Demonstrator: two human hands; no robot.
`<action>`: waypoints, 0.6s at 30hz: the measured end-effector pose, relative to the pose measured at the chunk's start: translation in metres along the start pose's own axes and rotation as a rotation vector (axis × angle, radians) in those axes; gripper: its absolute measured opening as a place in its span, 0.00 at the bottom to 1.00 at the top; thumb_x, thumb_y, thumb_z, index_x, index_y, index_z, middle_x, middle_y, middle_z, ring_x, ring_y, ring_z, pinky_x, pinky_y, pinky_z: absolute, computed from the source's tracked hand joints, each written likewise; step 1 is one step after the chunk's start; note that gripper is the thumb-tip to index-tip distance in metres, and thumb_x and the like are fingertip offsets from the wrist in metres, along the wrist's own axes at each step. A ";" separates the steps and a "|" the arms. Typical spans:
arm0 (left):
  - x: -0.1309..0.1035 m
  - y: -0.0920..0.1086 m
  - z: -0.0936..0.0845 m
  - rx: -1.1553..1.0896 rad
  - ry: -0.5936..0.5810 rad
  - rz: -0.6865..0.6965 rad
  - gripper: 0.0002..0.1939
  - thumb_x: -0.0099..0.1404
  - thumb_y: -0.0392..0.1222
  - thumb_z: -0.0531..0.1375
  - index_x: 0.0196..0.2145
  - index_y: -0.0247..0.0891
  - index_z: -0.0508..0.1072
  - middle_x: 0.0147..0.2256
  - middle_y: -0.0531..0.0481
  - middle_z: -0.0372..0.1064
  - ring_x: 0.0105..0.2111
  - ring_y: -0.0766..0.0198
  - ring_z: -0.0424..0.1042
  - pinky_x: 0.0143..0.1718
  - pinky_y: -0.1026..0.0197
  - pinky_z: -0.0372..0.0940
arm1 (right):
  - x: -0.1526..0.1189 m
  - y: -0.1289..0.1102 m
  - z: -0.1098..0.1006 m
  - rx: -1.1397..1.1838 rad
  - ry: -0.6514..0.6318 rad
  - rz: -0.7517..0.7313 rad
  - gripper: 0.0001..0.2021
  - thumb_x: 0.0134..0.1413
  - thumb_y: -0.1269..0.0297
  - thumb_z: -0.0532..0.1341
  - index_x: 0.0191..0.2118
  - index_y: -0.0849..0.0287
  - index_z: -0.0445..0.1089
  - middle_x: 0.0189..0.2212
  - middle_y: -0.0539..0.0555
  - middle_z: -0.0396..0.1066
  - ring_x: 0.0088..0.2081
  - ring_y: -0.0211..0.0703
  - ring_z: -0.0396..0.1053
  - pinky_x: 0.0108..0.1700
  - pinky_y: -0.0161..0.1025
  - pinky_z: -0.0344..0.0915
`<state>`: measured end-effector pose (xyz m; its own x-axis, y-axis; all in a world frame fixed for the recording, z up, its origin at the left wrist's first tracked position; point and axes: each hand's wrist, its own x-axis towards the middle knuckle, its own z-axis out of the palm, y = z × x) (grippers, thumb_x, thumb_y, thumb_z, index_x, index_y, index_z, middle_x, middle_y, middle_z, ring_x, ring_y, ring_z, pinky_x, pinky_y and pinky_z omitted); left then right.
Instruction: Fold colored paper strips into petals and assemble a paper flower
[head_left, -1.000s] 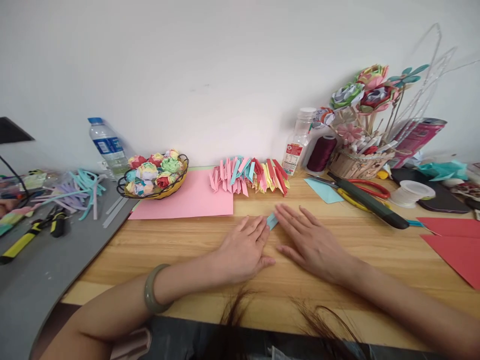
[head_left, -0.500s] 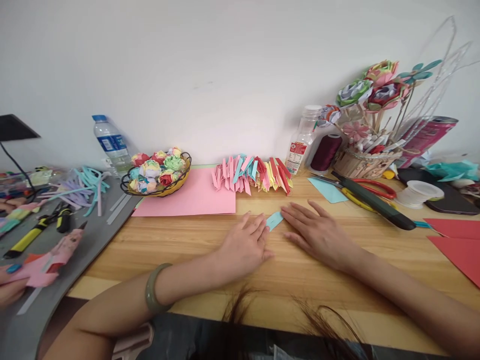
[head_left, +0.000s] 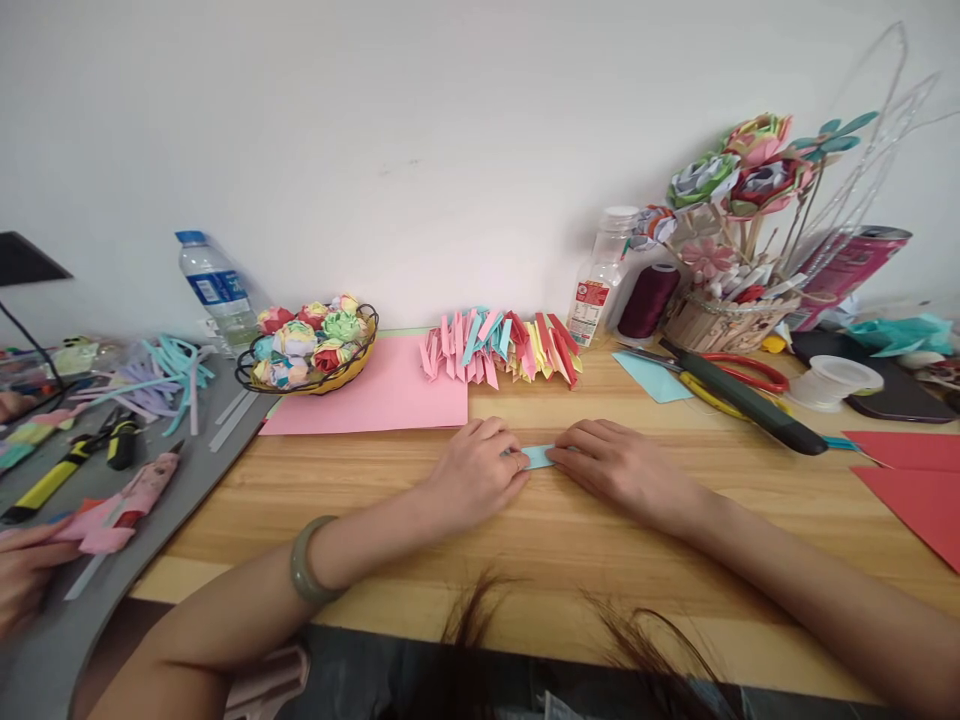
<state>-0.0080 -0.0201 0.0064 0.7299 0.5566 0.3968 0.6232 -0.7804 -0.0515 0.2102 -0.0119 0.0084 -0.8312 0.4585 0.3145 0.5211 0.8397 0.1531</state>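
A small light-blue paper strip lies on the wooden table between my hands. My left hand pinches its left end, fingers curled together. At the right end, my right hand has its fingertips closed on the paper, the fingers bent and pressed together. Just the middle of the strip shows; both ends are under my fingers. Behind it stands a row of folded paper pieces in pink, blue, red and yellow, partly over a pink paper sheet.
A basket of paper flowers and a water bottle stand at left. To the right are a utility knife, scissors, a thread spool and red paper. A co-worker's hand holds a pink glue gun.
My hands have gone from lying flatter to gripping the blue strip's ends. The strip now looks narrower and lies more level. The co-worker's glue gun has shifted slightly right.
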 end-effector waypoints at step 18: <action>0.015 0.004 -0.002 -0.209 -0.158 -0.469 0.11 0.63 0.40 0.52 0.29 0.36 0.71 0.31 0.49 0.70 0.37 0.59 0.62 0.40 0.56 0.58 | 0.011 0.000 0.014 0.240 -0.072 0.396 0.08 0.59 0.67 0.48 0.33 0.60 0.62 0.29 0.56 0.65 0.32 0.44 0.62 0.36 0.40 0.60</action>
<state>0.0046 -0.0153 0.0139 0.4300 0.8827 0.1897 0.8349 -0.4687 0.2884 0.1986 -0.0034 -0.0010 -0.5932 0.7690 0.2381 0.7482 0.6358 -0.1895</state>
